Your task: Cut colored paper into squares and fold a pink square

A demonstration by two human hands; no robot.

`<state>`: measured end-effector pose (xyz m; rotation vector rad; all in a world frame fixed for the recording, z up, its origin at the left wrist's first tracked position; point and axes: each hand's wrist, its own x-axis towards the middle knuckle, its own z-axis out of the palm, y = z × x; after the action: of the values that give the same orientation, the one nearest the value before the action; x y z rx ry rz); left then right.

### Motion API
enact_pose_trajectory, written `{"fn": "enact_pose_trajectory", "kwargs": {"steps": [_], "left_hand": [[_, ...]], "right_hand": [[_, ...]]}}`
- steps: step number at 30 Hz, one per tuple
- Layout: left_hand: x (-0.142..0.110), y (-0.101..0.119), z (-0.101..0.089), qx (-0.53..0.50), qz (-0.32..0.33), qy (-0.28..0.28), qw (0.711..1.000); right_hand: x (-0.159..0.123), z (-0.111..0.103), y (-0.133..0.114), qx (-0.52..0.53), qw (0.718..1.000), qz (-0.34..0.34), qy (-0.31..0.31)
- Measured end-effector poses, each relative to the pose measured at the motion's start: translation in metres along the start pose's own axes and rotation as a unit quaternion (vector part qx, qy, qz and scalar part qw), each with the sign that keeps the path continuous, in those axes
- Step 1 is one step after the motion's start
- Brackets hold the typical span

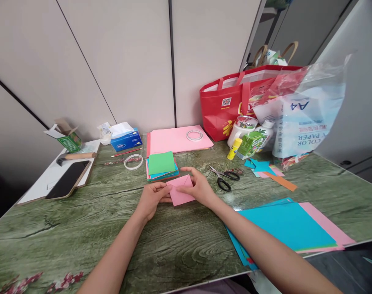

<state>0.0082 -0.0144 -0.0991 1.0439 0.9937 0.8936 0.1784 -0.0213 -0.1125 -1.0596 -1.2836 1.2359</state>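
A folded piece of pink paper [182, 197] with crease lines across its face is held between both hands, just above the table. My left hand [151, 199] pinches its left edge, thumb on top and fingers behind. Around the right edge my right hand [200, 188] is closed, its thumb lying on the paper and its index finger raised away from it. Right behind the paper lies a stack of small coloured squares, a green sheet [162, 163] on top. Scissors [224, 177] with black handles lie slightly open to the right of my right hand.
Large blue sheets [284, 224] lie under my right forearm. Farther back are pink sheets [170, 141], tape rolls [133, 162], a glue stick [234, 149], paper scraps [261, 166], a red bag [218, 110] and a tissue box [126, 141]. A phone [68, 179] and hammer [78, 156] sit left.
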Motion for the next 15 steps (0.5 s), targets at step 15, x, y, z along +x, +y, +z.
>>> {"fn": "enact_pose_trajectory", "kwargs": {"steps": [15], "left_hand": [[0.0011, 0.0000, -0.0031, -0.012, -0.013, 0.006, 1.000]], "right_hand": [[0.0024, -0.0040, -0.0015, -0.005, 0.999, 0.051, -0.015]]}}
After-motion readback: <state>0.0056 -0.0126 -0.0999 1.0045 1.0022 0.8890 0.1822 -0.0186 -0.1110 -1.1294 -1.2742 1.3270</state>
